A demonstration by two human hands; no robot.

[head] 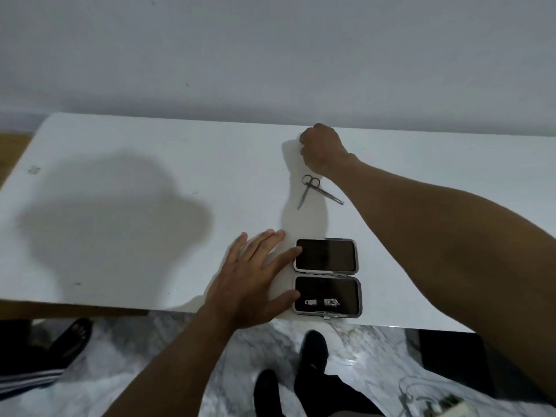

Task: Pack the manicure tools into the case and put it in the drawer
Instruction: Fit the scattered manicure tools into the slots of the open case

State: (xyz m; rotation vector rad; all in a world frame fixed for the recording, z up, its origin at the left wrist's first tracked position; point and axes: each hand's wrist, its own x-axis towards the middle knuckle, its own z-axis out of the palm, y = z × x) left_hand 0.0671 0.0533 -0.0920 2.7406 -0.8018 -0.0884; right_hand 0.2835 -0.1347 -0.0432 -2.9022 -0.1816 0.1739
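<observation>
A small manicure case [327, 278] lies open near the table's front edge, dark lining in both halves. A nail clipper [322, 302] sits in the near half. My left hand [255, 281] rests flat on the table, with its fingertips and thumb touching the case's left side. Small scissors [310, 189] and a thin metal tool [331, 197] lie crossed on the table behind the case. My right hand [322, 150] reaches to the far edge with its fingers curled down; whatever lies under them is hidden.
The white table [135, 164] stands against a plain wall. Below its front edge are a marbled floor, my feet in dark socks [313, 347] and some cables [433, 401] at the lower right. No drawer is in view.
</observation>
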